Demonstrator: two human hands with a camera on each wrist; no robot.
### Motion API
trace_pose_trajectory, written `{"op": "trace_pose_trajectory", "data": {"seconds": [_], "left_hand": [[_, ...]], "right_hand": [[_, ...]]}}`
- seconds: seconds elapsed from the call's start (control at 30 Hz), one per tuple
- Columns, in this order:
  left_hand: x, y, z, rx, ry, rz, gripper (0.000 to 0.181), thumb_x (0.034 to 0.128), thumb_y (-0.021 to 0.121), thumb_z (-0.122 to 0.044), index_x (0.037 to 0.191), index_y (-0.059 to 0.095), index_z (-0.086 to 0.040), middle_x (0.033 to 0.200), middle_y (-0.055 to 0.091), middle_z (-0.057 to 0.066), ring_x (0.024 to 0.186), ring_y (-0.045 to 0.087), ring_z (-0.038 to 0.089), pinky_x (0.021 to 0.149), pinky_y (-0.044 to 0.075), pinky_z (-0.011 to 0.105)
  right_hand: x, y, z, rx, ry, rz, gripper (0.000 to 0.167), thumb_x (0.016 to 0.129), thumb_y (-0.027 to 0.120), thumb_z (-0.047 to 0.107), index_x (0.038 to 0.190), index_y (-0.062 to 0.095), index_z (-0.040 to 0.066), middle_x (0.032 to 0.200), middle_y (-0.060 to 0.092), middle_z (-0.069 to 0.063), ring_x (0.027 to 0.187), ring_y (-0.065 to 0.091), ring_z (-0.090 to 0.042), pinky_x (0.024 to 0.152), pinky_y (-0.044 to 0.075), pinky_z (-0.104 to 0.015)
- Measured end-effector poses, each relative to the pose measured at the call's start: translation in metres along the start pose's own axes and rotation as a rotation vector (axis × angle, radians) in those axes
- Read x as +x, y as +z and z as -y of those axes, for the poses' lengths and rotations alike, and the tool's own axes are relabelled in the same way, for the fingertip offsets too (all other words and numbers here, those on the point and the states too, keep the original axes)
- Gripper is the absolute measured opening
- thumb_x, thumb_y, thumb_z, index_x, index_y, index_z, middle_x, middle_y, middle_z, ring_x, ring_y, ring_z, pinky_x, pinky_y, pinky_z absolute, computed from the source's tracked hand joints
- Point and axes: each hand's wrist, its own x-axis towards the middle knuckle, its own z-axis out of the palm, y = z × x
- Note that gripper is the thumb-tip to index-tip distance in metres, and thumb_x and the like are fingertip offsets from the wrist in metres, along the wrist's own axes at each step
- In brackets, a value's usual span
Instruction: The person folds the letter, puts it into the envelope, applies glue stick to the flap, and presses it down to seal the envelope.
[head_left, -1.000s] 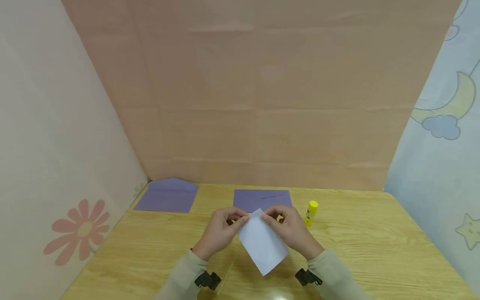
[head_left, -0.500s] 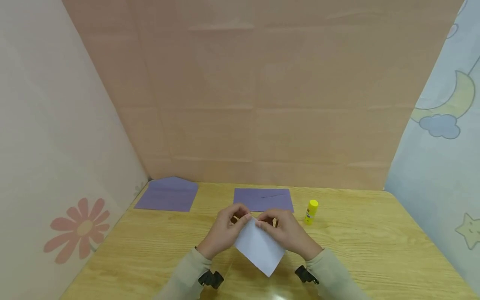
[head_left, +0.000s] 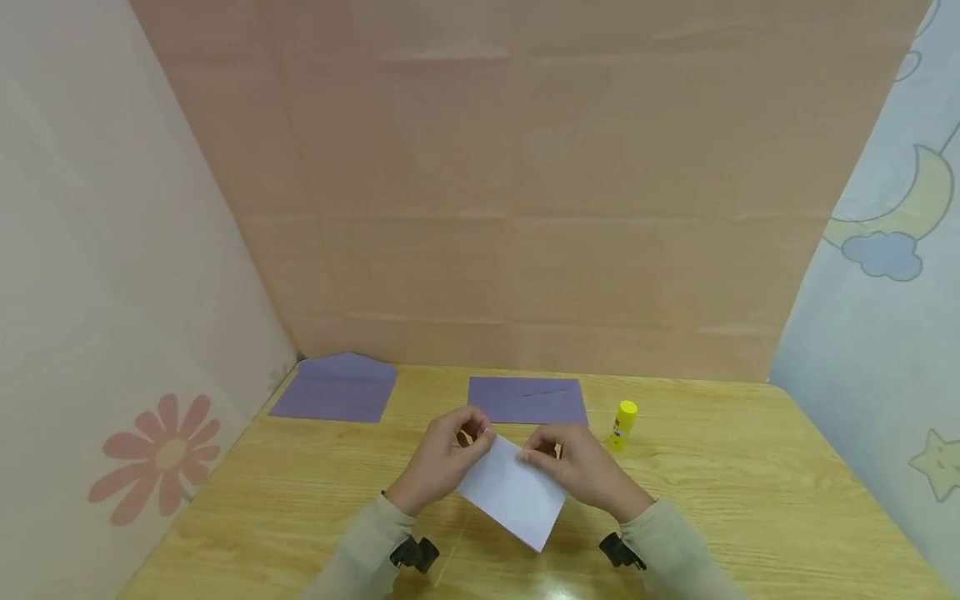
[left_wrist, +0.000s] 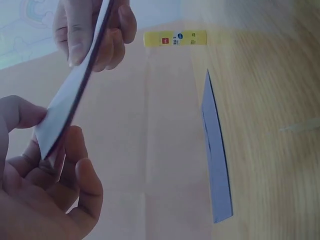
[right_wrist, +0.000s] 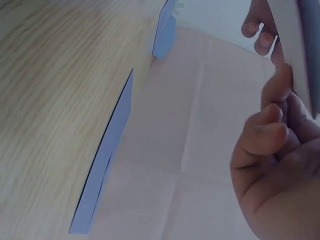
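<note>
A white rectangular paper [head_left: 513,496] is held tilted above the table between both hands. My left hand [head_left: 442,462] pinches its upper left corner between thumb and fingers. Along the upper right edge, my right hand [head_left: 588,471] pinches it the same way. In the left wrist view the paper [left_wrist: 67,100] appears nearly edge-on, with a dark line along one edge. The right wrist view shows the paper [right_wrist: 295,50] above the curled fingers of the right hand [right_wrist: 280,165].
A purple envelope [head_left: 335,392] with its flap raised lies at the table's back left. Behind the hands lies another purple envelope [head_left: 525,402] with a slit-like line. A yellow glue stick [head_left: 622,425] stands right of it on the wooden table [head_left: 750,483].
The paper has turned, its top corner shifting left and its lower corner slightly right. My right hand has moved along the edge, farther from my left hand.
</note>
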Motion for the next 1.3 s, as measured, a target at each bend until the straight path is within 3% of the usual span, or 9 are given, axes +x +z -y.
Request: {"op": "trace_pose_trajectory", "data": {"seconds": [0.23,0.4,0.6,0.7,0.93,1.1,1.3], "left_hand": [[-0.001,-0.008,0.010,-0.039,-0.049,-0.053,0.008,0.1012,0.061,-0.016,0.094,0.063,-0.014,0.087,0.059,0.001,0.078,0.053,0.015,0.069,0.045,0.026],[0.000,-0.008,0.012,0.006,-0.043,-0.004,0.008,0.0981,0.066,-0.023,0.094,0.067,-0.016,0.090,0.064,0.000,0.074,0.057,0.014,0.065,0.050,0.028],[0.001,-0.006,0.015,-0.029,-0.081,0.057,0.011,0.1004,0.063,-0.026,0.096,0.068,-0.017,0.094,0.063,0.003,0.068,0.057,0.016,0.058,0.053,0.031],[0.000,-0.007,0.016,-0.058,-0.089,0.038,0.011,0.1016,0.061,-0.023,0.097,0.067,-0.014,0.093,0.061,0.005,0.072,0.058,0.016,0.059,0.054,0.031],[0.000,-0.009,0.015,-0.063,-0.098,-0.005,0.010,0.0983,0.066,-0.023,0.098,0.071,-0.014,0.086,0.061,0.005,0.063,0.045,0.012,0.056,0.044,0.025],[0.000,-0.008,0.019,-0.073,-0.133,0.056,0.013,0.0964,0.068,-0.026,0.098,0.074,-0.014,0.099,0.069,0.004,0.061,0.051,0.011,0.055,0.048,0.028],[-0.001,-0.009,0.024,-0.069,-0.125,0.093,0.015,0.0998,0.063,-0.027,0.099,0.071,-0.014,0.100,0.065,0.006,0.077,0.063,0.016,0.061,0.056,0.033]], "right_hand": [[0.000,-0.003,-0.004,-0.033,-0.014,0.006,0.012,0.098,0.066,0.024,0.088,0.071,0.019,0.078,0.063,0.011,0.067,0.051,-0.004,0.057,0.045,-0.024],[0.001,-0.003,-0.005,-0.045,-0.023,0.015,0.015,0.098,0.066,0.026,0.087,0.070,0.017,0.075,0.061,0.010,0.066,0.049,-0.004,0.057,0.043,-0.024],[0.002,-0.003,-0.004,-0.044,-0.004,0.028,0.019,0.098,0.065,0.030,0.084,0.069,0.018,0.073,0.062,0.012,0.065,0.051,-0.003,0.056,0.045,-0.023],[0.002,-0.004,-0.004,-0.047,0.016,0.035,0.018,0.098,0.065,0.031,0.084,0.069,0.021,0.073,0.062,0.013,0.065,0.052,-0.004,0.057,0.045,-0.023],[0.000,-0.010,-0.006,-0.055,0.010,0.038,0.018,0.097,0.067,0.027,0.081,0.067,0.020,0.072,0.063,0.006,0.063,0.049,-0.004,0.055,0.044,-0.024],[-0.002,-0.010,-0.009,-0.090,0.004,0.064,0.019,0.097,0.068,0.027,0.078,0.065,0.022,0.070,0.060,0.008,0.061,0.047,-0.002,0.054,0.043,-0.022],[-0.003,-0.008,-0.010,-0.076,0.046,0.052,0.030,0.096,0.067,0.035,0.071,0.061,0.021,0.065,0.054,0.013,0.060,0.046,-0.002,0.051,0.039,-0.020]]}}
